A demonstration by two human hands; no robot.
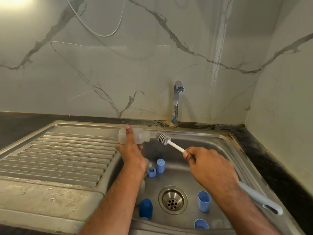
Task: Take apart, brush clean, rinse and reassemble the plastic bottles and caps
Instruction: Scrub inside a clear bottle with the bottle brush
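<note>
My left hand (131, 148) grips a clear, cloudy plastic bottle (140, 136) held on its side over the sink's left rim, mouth facing right. My right hand (205, 162) holds a white-handled bottle brush (176, 146); its grey bristle head (163, 138) sits just outside the bottle's mouth. Down in the steel sink (220, 146) lie blue parts: a light blue cap (160, 165), a blue ring (151, 171), a dark blue cap (146, 208), a light blue cup (204, 203) and another blue piece (201, 224) at the front.
A chrome tap (177, 100) stands behind the sink, with no water running. The ribbed drainboard (59, 155) stretches to the left. The drain (172, 200) is mid-basin. A dark countertop (274, 167) runs along the right, under marble-patterned walls.
</note>
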